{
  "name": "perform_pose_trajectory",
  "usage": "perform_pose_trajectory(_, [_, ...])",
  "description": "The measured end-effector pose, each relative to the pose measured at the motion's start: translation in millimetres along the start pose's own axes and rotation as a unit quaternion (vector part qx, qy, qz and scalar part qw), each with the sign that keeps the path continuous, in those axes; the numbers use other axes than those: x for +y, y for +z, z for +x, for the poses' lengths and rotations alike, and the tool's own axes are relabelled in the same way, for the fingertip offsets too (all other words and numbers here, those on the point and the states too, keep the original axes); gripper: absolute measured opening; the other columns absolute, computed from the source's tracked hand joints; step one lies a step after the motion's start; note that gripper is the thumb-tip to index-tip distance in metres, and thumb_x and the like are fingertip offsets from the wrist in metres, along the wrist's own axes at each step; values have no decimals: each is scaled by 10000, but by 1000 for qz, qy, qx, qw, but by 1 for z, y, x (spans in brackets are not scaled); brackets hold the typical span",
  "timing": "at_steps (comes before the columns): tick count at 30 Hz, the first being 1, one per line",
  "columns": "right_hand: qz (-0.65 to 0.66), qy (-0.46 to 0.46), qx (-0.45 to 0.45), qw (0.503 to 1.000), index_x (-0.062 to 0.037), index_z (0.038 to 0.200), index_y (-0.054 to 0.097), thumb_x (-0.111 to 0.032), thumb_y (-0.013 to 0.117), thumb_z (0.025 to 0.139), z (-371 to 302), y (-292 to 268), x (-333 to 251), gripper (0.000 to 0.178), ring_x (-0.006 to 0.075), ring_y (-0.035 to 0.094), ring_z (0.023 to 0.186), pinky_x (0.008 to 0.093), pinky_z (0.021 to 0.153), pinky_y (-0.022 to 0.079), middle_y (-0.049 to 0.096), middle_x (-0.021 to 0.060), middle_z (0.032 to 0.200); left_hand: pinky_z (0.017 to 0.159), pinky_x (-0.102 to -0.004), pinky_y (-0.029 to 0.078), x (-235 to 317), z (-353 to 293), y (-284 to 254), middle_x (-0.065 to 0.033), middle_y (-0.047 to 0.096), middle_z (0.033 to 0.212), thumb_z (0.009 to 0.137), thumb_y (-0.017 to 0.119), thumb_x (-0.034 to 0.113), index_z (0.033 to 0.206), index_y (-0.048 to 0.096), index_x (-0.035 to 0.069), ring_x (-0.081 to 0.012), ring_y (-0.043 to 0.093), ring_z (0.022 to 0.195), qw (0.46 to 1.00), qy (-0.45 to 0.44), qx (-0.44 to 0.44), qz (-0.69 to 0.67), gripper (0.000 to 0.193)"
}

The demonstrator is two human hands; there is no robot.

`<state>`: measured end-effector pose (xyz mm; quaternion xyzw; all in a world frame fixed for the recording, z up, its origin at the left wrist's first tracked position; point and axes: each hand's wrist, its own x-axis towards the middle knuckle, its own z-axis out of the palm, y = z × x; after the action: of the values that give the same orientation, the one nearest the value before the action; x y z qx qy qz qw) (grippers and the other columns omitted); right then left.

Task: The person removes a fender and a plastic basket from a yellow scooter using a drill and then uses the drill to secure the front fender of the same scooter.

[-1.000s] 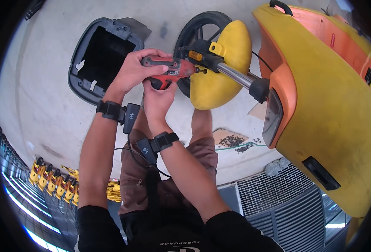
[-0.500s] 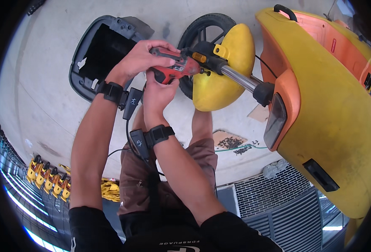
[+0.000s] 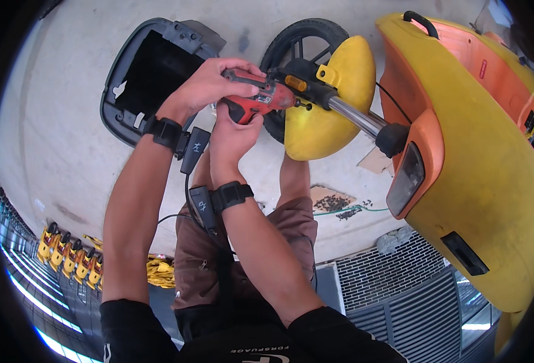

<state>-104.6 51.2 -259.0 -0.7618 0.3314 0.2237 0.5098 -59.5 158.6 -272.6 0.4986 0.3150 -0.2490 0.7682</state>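
Both my hands hold a red and black cordless power driver [image 3: 277,97]. My right hand [image 3: 233,138] is wrapped round its handle, partly behind the tool. Over the back of the tool's body lies my left hand [image 3: 209,86], its thumb and fingers closed on the casing. The driver points right, its dark bit [image 3: 304,106] in front of the yellow front fender [image 3: 318,134]. Whether the bit touches a screw there is too small to tell. The fender covers part of a black spoked wheel [image 3: 273,53], beside a metal fork tube [image 3: 356,116].
A large yellow and orange vehicle body [image 3: 466,163] fills the right side. Left of the wheel lies a dark grey plastic shell [image 3: 113,72]. Several small dark screws [image 3: 333,203] lie on cardboard on the floor. A thin black cable [image 3: 394,101] runs from the fork toward the body.
The wheel, fender and vehicle body sit slightly farther right in the picture. My hands and the driver have shifted right with them, keeping the same grip.
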Motion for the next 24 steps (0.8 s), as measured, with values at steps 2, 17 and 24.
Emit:
perform_pose_trajectory(2, [-6,-38,11,999,23,1123,504,-144,762,759,1,0,1,476,242,635,930,319,832,482,623,162,1022,931,-285,472,-5,-1,1,-96,649,1097,742,737,93,1039,644,-3,-146,605,990,999,6,2,-34,325])
perform_pose_trajectory(17, [-27,-40,-41,998,34,1182,490,-90,751,699,-13,-39,6,563,200,577,939,295,875,445,593,114,1019,926,-369,444,-52,-76,-25,-147,599,1180,851,703,195,1214,549,-24,-230,545,1126,822,136,443,331,451])
perform_pose_trajectory(24, [-11,5,-69,998,24,1158,507,-87,744,705,-17,-47,-7,523,155,570,874,267,825,453,599,81,995,1061,-452,352,-166,-165,-88,-181,491,1312,789,772,327,1323,421,-24,-301,464,1227,703,-102,704,6,729])
